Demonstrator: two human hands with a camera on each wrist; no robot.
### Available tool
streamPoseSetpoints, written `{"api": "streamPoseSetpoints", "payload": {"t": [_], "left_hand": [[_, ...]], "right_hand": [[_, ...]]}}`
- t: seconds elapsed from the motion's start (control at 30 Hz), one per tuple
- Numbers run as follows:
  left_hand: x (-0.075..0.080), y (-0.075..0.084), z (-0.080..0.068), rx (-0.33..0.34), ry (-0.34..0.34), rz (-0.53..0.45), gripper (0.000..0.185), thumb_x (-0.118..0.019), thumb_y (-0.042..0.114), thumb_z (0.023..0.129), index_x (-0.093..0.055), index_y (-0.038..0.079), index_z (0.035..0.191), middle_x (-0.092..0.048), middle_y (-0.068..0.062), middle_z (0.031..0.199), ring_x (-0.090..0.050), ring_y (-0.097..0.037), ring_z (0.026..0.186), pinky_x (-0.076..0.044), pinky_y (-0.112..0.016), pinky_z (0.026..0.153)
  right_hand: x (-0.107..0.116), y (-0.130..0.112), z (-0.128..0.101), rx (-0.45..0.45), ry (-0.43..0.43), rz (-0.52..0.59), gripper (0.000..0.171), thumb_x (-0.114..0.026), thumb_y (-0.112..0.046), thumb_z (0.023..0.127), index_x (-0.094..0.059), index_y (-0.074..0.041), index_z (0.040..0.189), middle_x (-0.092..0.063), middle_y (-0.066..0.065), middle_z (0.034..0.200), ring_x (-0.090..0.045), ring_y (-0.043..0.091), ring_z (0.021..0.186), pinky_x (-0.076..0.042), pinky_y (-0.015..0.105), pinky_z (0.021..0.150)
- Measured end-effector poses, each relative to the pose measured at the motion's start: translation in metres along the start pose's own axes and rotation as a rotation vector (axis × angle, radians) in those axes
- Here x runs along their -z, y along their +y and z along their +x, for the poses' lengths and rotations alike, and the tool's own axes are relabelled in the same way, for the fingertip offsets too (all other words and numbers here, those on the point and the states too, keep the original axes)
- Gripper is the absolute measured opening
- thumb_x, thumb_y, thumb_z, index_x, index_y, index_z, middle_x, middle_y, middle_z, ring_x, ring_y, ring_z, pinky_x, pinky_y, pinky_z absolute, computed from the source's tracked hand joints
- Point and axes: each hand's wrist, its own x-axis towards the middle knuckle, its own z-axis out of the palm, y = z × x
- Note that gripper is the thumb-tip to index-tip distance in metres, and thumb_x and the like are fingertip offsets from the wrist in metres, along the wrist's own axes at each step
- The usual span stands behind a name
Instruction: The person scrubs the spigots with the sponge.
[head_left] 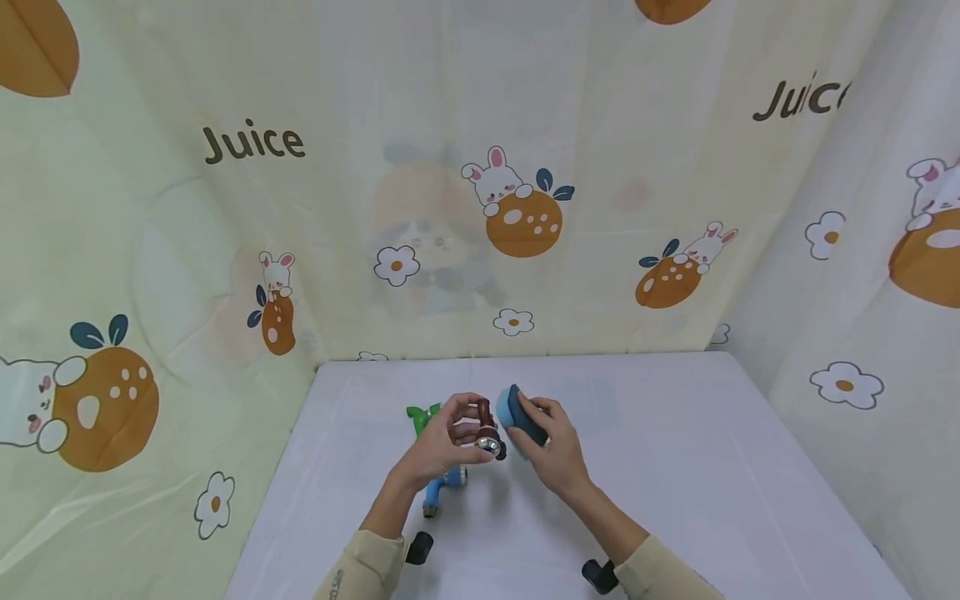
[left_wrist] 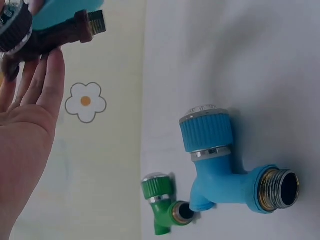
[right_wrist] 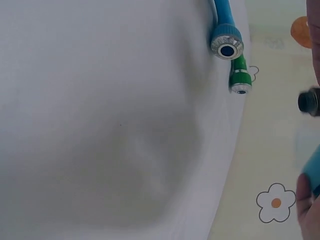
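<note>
At frame centre, the left hand [head_left: 442,442] grips a brown tap [head_left: 486,427], fingers curled round it. The right hand [head_left: 551,446] clamps a blue sponge [head_left: 520,414] against the tap. A blue tap [left_wrist: 225,162] and a green tap [left_wrist: 162,202] lie on the table [head_left: 675,450] below the left hand.

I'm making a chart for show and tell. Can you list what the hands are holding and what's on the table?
left hand: holds a brown tap in its fingers
right hand: holds a blue sponge against the brown tap
on the table: a blue tap and a smaller green tap, lying side by side
backdrop: cloth printed with bunnies, oranges and "Juice"
</note>
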Motion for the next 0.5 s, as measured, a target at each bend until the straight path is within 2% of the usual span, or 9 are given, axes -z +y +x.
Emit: {"api": "streamPoseSetpoints", "payload": {"t": [0.13, 0.27, 0.4, 0.5], "left_hand": [[0.0028, -0.0048, 0.0019, -0.028, 0.07, -0.032, 0.086, -0.089, 0.004, 0.079, -0.039, 0.019, 0.146, -0.051, -0.013, 0.143, -0.064, -0.03, 0.13, -0.058, -0.037, 0.099], [0.0043, -0.0065, 0.0026, -0.045, 0.09, -0.063, 0.087, -0.088, -0.002, 0.077, -0.037, 0.019, 0.144, -0.048, -0.014, 0.141, -0.063, -0.031, 0.132, -0.059, -0.04, 0.098], [0.0051, -0.006, 0.0016, -0.079, 0.106, 0.007, 0.085, -0.09, 0.003, 0.077, -0.04, 0.02, 0.144, -0.055, -0.011, 0.139, -0.061, -0.027, 0.134, -0.052, -0.043, 0.109], [0.0055, -0.0056, 0.0014, -0.094, 0.111, 0.045, 0.082, -0.091, 0.008, 0.078, -0.043, 0.022, 0.143, -0.06, -0.008, 0.139, -0.062, -0.024, 0.133, -0.052, -0.045, 0.109]], "right_hand": [[-0.0013, -0.0007, -0.0049, 0.091, 0.027, 0.047, 0.058, -0.079, -0.019, 0.093, -0.06, -0.016, 0.148, -0.058, 0.01, 0.135, -0.058, 0.03, 0.126, -0.056, 0.055, 0.098], [-0.0017, -0.0017, -0.007, 0.207, 0.059, 0.05, 0.059, -0.082, -0.016, 0.089, -0.063, -0.014, 0.144, -0.059, 0.009, 0.133, -0.058, 0.023, 0.119, -0.058, 0.038, 0.093], [-0.0029, -0.0016, -0.0083, 0.302, 0.056, 0.054, 0.059, -0.084, -0.015, 0.085, -0.066, -0.012, 0.141, -0.059, 0.01, 0.131, -0.056, 0.02, 0.114, -0.055, 0.027, 0.089], [-0.0049, -0.0018, -0.0094, 0.332, 0.041, 0.074, 0.06, -0.085, -0.014, 0.083, -0.067, -0.011, 0.14, -0.059, 0.011, 0.132, -0.055, 0.019, 0.112, -0.054, 0.026, 0.087]]}}
